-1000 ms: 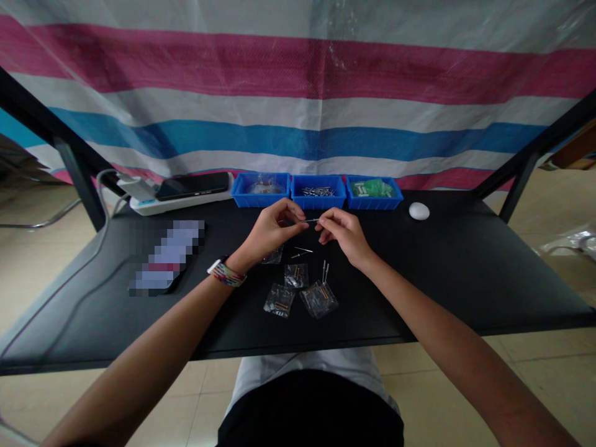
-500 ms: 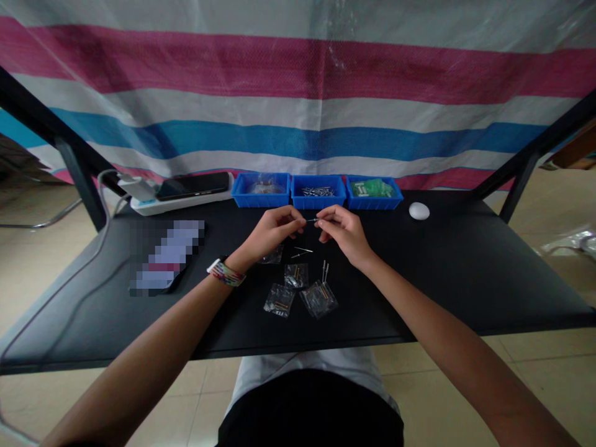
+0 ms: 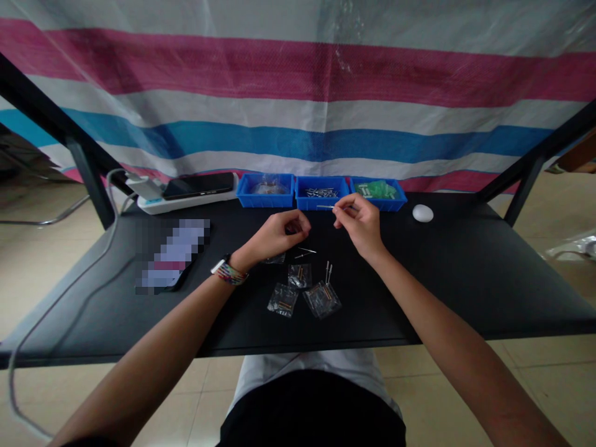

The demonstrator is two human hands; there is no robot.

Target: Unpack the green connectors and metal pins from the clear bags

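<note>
A thin silver blind rivet [image 3: 326,206] is pinched between the thumb and fingertips of my right hand [image 3: 359,222]. It points left, in front of the middle blue bin [image 3: 321,202]. To the left, just above the tabletop, my left hand [image 3: 285,232] is curled closed; whatever its fingers may hold is hidden. Below the hands lie two loose rivets [image 3: 305,252] crossing each other, and two more rivets [image 3: 328,272] side by side. Small clear bags with brass-coloured pins, such as the front left bag [image 3: 282,300] and the front right bag [image 3: 322,299], lie nearer me.
Silver rivets fill the middle bin. The left blue bin [image 3: 265,200] holds clear plastic, and the right blue bin [image 3: 379,202] a green bag with white pieces. A white mouse-like object [image 3: 423,213], a power strip [image 3: 195,201] with a dark phone [image 3: 199,185], and a blurred-out phone [image 3: 179,254] surround these.
Both hands held the rivet between them earlier. Now they are apart: the right has lifted the rivet up and right towards the bins, while the left has let go of it.
</note>
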